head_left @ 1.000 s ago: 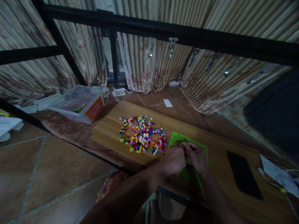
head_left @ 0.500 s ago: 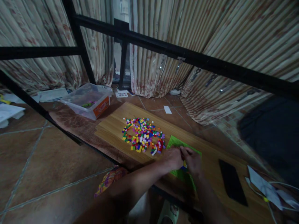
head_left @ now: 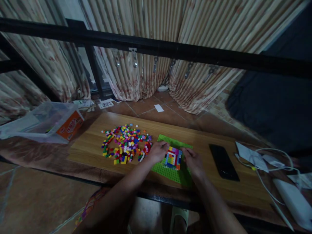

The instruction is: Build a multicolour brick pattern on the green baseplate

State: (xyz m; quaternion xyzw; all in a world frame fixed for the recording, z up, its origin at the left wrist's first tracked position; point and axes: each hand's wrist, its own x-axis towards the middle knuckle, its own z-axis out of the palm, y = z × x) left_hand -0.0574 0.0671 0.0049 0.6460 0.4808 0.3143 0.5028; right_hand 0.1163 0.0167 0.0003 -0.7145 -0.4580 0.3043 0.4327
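Observation:
A square build of colourful toy bricks (head_left: 173, 158), ringed in layers of red, blue, white and yellow, sits on a green studded baseplate (head_left: 162, 169). My left hand (head_left: 159, 151) is at the build's far left corner, its fingers curled and pressed together; whatever they hold, if anything, is hidden. At the opposite far corner, my right hand (head_left: 193, 160) has thumb and fingers closed in a pinch beside the bricks. What lies between those fingertips is too small to make out. Left of the baseplate spreads a pile of loose toy bricks (head_left: 126, 139) in many colours.
A wooden board (head_left: 90, 143) bears the bricks and a black phone (head_left: 223, 162) on the right. Beyond it lie white cables and papers (head_left: 252, 156) and a white device (head_left: 292, 203). A clear plastic bin (head_left: 48, 123) stands left. A black metal bar (head_left: 156, 45) crosses ahead.
My hands have moved apart from being together over the build, which now shows between them. The view has turned to the right.

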